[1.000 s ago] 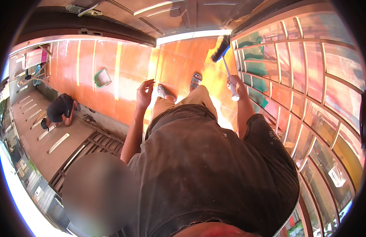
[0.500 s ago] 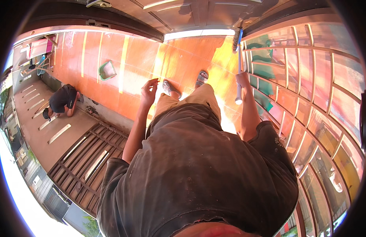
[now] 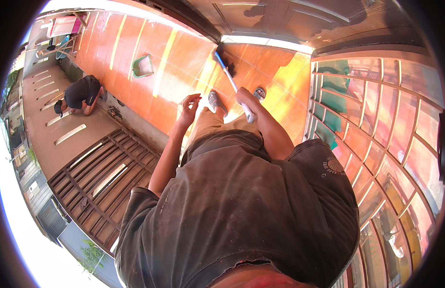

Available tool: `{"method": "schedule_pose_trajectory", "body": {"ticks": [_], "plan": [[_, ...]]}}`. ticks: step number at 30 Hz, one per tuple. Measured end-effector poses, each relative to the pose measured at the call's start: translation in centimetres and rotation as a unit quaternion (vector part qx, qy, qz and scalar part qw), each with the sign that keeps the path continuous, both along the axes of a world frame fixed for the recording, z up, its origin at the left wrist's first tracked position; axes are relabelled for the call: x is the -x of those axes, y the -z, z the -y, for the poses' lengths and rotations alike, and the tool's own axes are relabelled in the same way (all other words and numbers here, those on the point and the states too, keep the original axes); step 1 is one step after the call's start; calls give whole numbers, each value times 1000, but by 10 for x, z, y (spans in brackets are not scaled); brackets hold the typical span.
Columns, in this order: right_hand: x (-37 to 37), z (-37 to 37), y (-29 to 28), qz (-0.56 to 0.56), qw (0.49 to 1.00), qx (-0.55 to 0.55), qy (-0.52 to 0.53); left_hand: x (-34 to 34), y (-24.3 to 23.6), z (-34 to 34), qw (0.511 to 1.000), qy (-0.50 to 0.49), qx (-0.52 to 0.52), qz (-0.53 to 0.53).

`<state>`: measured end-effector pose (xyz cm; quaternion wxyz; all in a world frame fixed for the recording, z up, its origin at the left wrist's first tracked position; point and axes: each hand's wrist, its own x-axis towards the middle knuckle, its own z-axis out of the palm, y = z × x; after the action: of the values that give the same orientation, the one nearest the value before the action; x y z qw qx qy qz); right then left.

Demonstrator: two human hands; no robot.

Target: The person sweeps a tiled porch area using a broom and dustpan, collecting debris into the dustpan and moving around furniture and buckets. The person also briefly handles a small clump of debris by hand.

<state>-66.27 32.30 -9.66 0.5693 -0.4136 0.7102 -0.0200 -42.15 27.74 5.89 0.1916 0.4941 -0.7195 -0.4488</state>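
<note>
My right hand [image 3: 244,98] grips the pale handle of a broom [image 3: 229,75], whose dark bristled head lies on the orange tiles at the foot of the dark door frame, partly shaded. My left hand [image 3: 189,106] hangs in the air by my thigh with loosely curved fingers and nothing visible in it. My sandalled feet [image 3: 216,102] stand on the tiled floor [image 3: 275,115]. A green-rimmed dustpan [image 3: 143,65] with a pale inside rests on the tiles to the left, beyond reach of my hands.
A brown door [image 3: 275,17] is at the top, framed window panes [image 3: 366,144] along the right. At left, another person [image 3: 83,93] in dark clothes crouches on a lower ledge beside a metal railing [image 3: 112,173]. A pink-topped stand [image 3: 59,29] is at the upper left.
My right hand and the broom have swung leftward, the head moving from the right corner to the door frame's middle post. The view has turned, so the surroundings appear shifted.
</note>
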Motion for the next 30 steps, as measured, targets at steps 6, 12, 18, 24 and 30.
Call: {"method": "schedule_pose_trajectory", "body": {"ticks": [6,12,18,24,30], "plan": [[17,-46,-2,84,995,22,37,-33,12,12,999,-5,-30,-20],[41,-157,-61,30,950,-12,311,-82,16,29,998,-25,-60,-25],[54,-139,43,-31,897,-39,440,-116,10,70,998,39,-50,-30],[-87,-78,44,-79,969,-23,234,-185,32,93,996,41,-55,-47],[-114,-114,-5,178,865,5,469,-185,39,107,993,69,-98,-21]]}}
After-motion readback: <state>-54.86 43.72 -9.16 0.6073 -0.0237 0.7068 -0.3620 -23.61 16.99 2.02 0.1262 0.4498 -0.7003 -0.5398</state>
